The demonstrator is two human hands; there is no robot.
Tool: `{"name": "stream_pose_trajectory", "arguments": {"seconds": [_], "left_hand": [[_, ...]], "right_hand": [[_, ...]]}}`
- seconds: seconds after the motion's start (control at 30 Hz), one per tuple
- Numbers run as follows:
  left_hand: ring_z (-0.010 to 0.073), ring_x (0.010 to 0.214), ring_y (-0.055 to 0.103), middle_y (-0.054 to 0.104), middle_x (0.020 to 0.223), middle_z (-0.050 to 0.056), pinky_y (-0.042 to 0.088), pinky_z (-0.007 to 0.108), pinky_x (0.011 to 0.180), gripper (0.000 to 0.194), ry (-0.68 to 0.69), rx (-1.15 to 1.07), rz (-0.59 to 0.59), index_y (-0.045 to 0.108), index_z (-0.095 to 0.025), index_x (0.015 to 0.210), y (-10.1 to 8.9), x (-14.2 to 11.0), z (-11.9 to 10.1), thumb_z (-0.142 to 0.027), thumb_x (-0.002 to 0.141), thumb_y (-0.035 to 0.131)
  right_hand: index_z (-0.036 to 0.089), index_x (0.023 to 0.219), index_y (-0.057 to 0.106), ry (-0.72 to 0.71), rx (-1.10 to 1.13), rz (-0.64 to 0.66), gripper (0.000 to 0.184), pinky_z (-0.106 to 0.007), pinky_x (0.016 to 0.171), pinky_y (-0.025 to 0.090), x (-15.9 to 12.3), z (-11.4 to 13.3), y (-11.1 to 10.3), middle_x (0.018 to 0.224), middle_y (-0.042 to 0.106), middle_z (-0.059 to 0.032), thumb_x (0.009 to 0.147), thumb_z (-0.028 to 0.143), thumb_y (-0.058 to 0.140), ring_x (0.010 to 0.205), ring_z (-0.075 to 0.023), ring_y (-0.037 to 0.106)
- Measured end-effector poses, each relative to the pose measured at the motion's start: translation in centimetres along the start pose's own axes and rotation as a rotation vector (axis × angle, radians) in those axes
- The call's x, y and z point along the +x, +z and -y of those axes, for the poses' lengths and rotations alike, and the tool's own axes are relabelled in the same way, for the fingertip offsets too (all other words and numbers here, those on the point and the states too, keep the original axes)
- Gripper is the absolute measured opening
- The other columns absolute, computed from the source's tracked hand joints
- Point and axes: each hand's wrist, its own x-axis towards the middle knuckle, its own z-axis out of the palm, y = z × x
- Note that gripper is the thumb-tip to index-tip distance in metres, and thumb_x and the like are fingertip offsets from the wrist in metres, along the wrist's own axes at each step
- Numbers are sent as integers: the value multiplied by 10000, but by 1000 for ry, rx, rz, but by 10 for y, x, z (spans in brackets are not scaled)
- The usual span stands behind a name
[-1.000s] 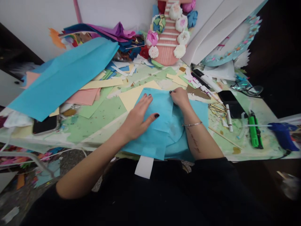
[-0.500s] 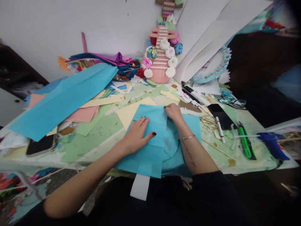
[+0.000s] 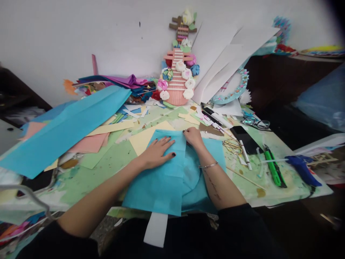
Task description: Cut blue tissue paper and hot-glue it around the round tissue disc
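A folded sheet of light blue paper lies on the table in front of me, over more blue paper. My left hand rests flat on the folded sheet with its fingers spread. My right hand is curled at the sheet's far edge, fingertips pinched on the corner of the fold. A thin bracelet sits on my right wrist.
Gold scissors, markers, a black phone, glasses, a green cutter and a blue glue gun lie to the right. A large blue sheet and paper scraps fill the left. A pink paper guitar leans on the wall.
The view has tilted up and back, so more wall shows. Both hands stay in the same place on the blue paper; the left hand's fingers have drawn slightly together.
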Motion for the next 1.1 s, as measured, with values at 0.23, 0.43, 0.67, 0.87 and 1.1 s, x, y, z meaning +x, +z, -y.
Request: {"name": "stream_pose_trajectory", "arguments": {"seconds": [0.23,0.43,0.67,0.87,1.1], "left_hand": [[272,1345,461,571,1381,119,312,444,1152,538,-36,-186,-273,594,-169,1280,-24,25,53,-507,933,360],[232,1066,632,695,1154,118,494,348,924,387,-35,-314,-195,682,-141,1090,-50,54,88,-356,821,507],[167,710,623,713,771,54,464,246,651,313,-42,-473,8,709,-141,846,-62,74,106,-418,713,648],[131,678,573,656,716,23,443,240,664,331,-41,-593,-3,625,-150,782,-59,88,111,-470,703,658],[114,663,545,625,717,13,419,230,646,351,-25,-646,-11,600,-150,800,-58,97,112,-484,710,658]], "right_hand": [[189,714,660,-27,63,-38,255,-250,623,383,2,-2,3,670,697,-70,882,282,491,694,-195,630],[193,671,605,-75,123,-139,251,-243,600,322,2,2,-2,716,672,-31,871,285,485,730,-177,587],[198,672,585,-98,166,-186,273,-238,594,320,-3,5,-7,683,637,-4,884,301,448,705,-162,571],[197,723,624,-46,92,-170,263,-253,625,337,-2,5,-4,795,699,-51,908,279,456,769,-191,600],[167,858,669,20,-7,-145,260,-279,687,370,-2,3,0,964,725,-143,937,255,438,888,-237,636]]}}
